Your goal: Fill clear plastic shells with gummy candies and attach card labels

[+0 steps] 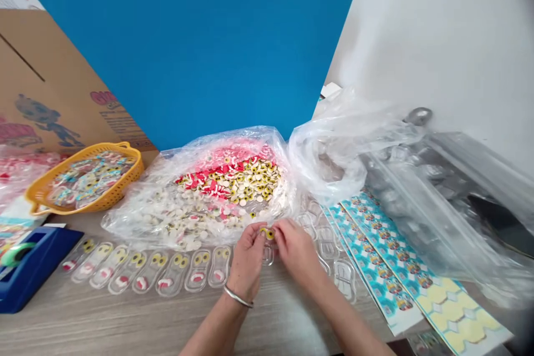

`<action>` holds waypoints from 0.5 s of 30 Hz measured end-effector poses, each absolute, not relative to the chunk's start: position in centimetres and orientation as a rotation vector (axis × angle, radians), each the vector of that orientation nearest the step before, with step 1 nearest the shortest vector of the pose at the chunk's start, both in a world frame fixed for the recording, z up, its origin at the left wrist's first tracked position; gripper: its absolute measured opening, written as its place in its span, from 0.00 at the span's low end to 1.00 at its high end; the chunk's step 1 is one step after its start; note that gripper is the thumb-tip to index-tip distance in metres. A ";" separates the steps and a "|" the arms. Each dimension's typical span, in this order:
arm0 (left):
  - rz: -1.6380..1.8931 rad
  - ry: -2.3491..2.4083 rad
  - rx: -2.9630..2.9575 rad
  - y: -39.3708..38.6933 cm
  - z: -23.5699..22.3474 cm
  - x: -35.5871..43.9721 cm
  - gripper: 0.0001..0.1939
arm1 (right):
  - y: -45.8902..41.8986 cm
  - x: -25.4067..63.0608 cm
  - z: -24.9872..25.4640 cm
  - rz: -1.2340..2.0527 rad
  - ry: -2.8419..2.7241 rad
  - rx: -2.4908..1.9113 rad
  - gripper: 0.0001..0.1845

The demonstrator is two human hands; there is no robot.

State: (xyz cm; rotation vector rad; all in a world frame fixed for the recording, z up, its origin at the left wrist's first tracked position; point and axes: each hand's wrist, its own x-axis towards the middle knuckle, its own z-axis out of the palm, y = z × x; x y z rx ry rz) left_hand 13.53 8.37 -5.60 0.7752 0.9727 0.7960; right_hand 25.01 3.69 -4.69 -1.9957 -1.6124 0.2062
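- Left hand (247, 261): I have its thumb and fingertips pinched on a yellow candy eye (267, 233), grip closed. A metal bangle (237, 297) sits on the wrist.
- Right hand (297, 250): its fingertips touch the candy eye from the 3 o'clock side. I cannot tell whether they are clenched on it.
- Candy eye: held between the hands, just above a clear tray (268, 255) at 6 o'clock from the candy.
- Filled trays (150, 272): a row on the wood-look table (283, 322) at 9 o'clock from the hands, each with yellow eyes and a red-and-white candy.
- Empty trays (344, 280): a loose group at 3 o'clock, beside the right hand.
- Candy bag (133, 222): clear plastic, at 11 o'clock, heaped with red, white and yellow candies.
- Basket (79, 151): yellow, at 10 o'clock, holding filled trays.
- Tape dispenser (29, 272): blue, at 9 o'clock, at the table's edge.
- Printed cards (375, 250): blue-patterned strips at 4 o'clock.
- Tray bag (429, 206): clear plastic, at 2 o'clock, packed with stacked trays.
- Cardboard box (50, 78): at 10 o'clock, behind the basket.
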 end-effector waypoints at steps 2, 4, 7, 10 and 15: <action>0.813 0.985 0.697 9.7 -5.3 13.5 0.15 | 5.7 26.5 -4.7 0.329 -1.563 -1.900 0.11; 0.858 0.989 0.645 11.4 -4.9 13.5 0.13 | 8.6 28.2 -4.6 0.311 -1.541 -1.897 0.12; 0.931 0.976 0.564 14.1 -4.4 13.9 0.09 | 13.6 30.4 -4.6 0.233 -1.526 -1.978 0.15; 0.951 0.975 0.485 15.9 -4.5 14.8 0.09 | 17.7 31.9 -4.7 0.173 -1.501 -2.063 0.18; 0.949 0.964 0.444 16.9 -5.2 15.7 0.12 | 22.1 32.3 -4.3 0.076 -1.537 -2.133 0.21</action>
